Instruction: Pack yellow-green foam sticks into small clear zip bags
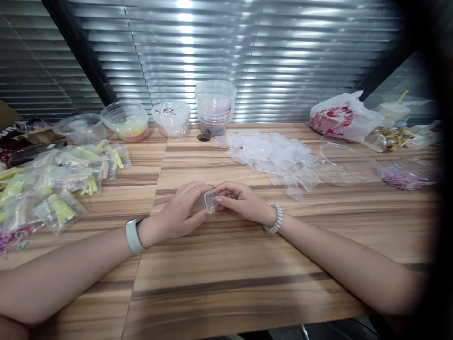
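The left hand (179, 212) and right hand (244, 202) meet above the middle of the wooden bench (230, 269), fingers curled closed on a small clear plastic bag (208, 200), with filled bags (53, 189) heaped left and seemingly empty bags (269, 158) piled far right.

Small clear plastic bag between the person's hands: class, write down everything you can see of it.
The small clear plastic bag looks thin, glossy and see-through, with a few creases catching the light. Much of it is hidden by fingers, so its full shape cannot be told, and no contents can be made out. It is held up between the left hand and the right hand, whose fingertips touch it, above the wood-grain table.
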{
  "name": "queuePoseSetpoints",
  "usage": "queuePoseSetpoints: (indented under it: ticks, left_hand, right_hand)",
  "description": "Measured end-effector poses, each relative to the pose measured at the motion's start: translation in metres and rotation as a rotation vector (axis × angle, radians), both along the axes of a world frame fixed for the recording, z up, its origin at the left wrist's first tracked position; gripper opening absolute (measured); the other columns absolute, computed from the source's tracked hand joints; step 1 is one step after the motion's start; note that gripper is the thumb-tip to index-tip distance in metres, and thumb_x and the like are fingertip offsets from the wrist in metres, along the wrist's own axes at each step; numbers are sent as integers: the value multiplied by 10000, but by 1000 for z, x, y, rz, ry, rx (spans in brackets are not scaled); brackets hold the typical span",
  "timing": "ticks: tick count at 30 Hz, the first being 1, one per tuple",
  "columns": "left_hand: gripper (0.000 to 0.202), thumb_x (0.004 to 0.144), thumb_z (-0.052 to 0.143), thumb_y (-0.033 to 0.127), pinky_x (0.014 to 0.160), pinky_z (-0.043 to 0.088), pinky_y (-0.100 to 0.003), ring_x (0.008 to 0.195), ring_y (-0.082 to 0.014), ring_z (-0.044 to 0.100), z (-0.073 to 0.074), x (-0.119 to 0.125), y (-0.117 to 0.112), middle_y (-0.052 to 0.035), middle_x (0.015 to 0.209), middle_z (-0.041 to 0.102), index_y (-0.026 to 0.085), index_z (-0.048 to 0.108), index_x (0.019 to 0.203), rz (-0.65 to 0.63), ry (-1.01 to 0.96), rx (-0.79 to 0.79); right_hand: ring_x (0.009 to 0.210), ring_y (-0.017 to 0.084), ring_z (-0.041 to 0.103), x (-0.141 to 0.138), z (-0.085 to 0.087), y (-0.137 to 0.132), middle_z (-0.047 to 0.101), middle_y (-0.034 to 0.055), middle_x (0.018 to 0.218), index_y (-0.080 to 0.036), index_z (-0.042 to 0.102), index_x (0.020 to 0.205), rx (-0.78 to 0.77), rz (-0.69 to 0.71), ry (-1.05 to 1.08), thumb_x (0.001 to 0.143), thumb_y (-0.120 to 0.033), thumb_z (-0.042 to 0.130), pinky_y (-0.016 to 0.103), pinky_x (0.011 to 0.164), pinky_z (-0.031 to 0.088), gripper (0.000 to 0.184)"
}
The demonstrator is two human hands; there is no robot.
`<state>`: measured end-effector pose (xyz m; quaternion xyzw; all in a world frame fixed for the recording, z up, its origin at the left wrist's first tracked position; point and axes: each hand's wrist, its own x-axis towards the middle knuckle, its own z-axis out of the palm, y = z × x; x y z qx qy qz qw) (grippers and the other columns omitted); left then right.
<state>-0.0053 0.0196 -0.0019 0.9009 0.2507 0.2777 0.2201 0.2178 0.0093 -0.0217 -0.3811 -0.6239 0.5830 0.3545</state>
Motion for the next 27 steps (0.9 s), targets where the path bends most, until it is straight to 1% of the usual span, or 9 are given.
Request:
queuePoseSetpoints:
  ticks: [8, 13, 19, 27]
  left_hand:
    - [442, 885, 527, 253, 1035, 384, -407, 1197, -228, 477, 1, -1, 1, -108, 1305, 503, 184, 442, 1313, -3, -2, -17]
    - [435, 899, 521, 276, 1046, 371, -403, 1212, -224, 464, 0, -1, 2, -102, 1315, 497, 185, 436, 1316, -4, 6, -22]
    - [422, 897, 516, 263, 1048, 369, -394, 1213, -217, 465, 0, 0, 0, -102, 1306, 505, 170, 446, 1303, -4, -6, -8]
    - [443, 884, 527, 250, 1049, 368, -392, 1213, -213, 464, -2, -1, 1, -94, 1304, 503, 173, 438, 1311, -12, -12, -9]
  right_hand:
    - [770, 115, 616, 0, 0, 1, 638, 65, 923, -139, 621, 1051, -1, 12, 11, 844, -378, 646, 250, 708, 516, 318]
    - [757, 110, 612, -1, 2, 0, 637, 61, 895, -130, 621, 1041, -8, 8, 2, 841, -370, 648, 237, 696, 515, 314]
    - [764, 117, 612, -1, 1, 0, 638, 63, 909, -137, 624, 1052, 17, 10, -7, 846, -390, 642, 249, 700, 517, 326]
    - [754, 99, 617, 0, 2, 1, 642, 56, 925, -136, 631, 1034, -12, 14, 24, 844, -352, 649, 231, 707, 523, 289]
